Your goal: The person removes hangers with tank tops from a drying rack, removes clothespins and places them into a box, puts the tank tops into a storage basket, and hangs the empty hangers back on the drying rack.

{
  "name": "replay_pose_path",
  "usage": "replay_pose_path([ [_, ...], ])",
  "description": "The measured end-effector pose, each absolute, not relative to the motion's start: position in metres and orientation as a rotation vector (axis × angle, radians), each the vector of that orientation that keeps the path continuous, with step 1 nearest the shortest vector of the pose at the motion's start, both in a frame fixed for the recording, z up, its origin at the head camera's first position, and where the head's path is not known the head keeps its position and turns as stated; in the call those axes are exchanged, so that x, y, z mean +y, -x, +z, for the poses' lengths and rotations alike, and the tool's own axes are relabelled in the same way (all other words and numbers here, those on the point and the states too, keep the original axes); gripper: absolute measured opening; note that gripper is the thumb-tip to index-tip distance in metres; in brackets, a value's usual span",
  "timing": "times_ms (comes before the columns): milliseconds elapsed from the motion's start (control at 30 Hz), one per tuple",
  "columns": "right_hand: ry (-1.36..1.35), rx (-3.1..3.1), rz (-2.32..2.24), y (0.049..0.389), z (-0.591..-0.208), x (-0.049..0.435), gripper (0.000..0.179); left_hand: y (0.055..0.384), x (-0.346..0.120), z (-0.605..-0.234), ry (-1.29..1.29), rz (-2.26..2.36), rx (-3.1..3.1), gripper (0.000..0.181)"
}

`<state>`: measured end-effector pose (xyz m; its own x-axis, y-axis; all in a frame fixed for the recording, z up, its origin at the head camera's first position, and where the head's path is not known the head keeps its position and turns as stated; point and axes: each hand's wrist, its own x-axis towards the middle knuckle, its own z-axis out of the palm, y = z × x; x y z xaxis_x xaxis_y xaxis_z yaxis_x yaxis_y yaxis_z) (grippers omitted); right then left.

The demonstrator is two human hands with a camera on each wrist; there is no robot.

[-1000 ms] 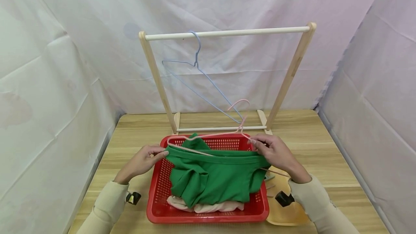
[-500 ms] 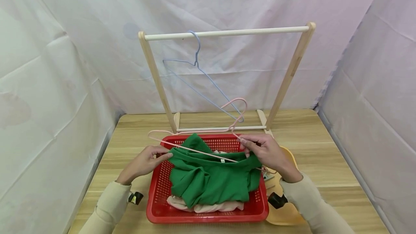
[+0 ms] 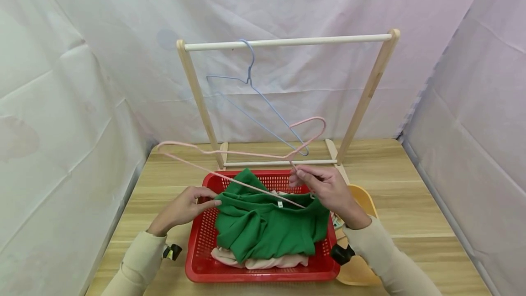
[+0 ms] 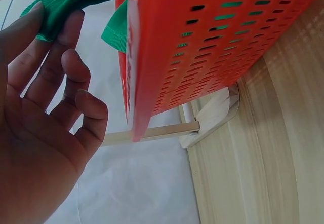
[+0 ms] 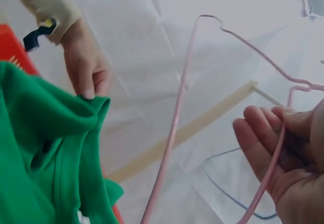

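Note:
My left hand pinches the waistband corner of a green garment at the left side of the red basket; the left wrist view shows the cloth between thumb and fingers. The right hand pinches a pink wire hanger just below its hook. The hanger slants up to the left over the basket, its lower bar crossing in front of the garment's open waist, where a small white tag shows. In the right wrist view the hanger stands apart from the cloth at its far end.
The red basket also holds pale pink cloth. Behind stands a wooden rack with a white rod, from which a blue hanger hangs. A yellow tray with small items lies to the basket's right.
The right hand has moved left and drawn the pink hanger up and leftward, away from the garment's waist. The waistband has sagged on the right. My left hand has barely shifted.

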<state>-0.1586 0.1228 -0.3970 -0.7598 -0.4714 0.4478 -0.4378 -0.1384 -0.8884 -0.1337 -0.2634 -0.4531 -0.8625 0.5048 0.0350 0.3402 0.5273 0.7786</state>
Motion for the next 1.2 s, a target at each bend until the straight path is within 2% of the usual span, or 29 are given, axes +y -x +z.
replay_pose_path([
  [333,1.042,1.790,-2.365,0.158,-0.387,0.118,0.026,0.131,-0.261,-0.456,-0.736,1.264,2.554,0.008],
  [533,1.133,1.642,-2.446,0.161,-0.380,0.122,0.026,0.130,-0.262,-0.456,-0.724,1.238,2.560,0.007],
  [833,1.209,1.637,-2.492,0.160,-0.368,0.134,0.027,0.127,-0.262,-0.457,-0.683,1.244,2.560,0.005],
  [1200,1.219,1.587,-2.601,0.160,-0.352,0.154,0.026,0.128,-0.266,-0.460,-0.603,1.266,2.610,0.012],
])
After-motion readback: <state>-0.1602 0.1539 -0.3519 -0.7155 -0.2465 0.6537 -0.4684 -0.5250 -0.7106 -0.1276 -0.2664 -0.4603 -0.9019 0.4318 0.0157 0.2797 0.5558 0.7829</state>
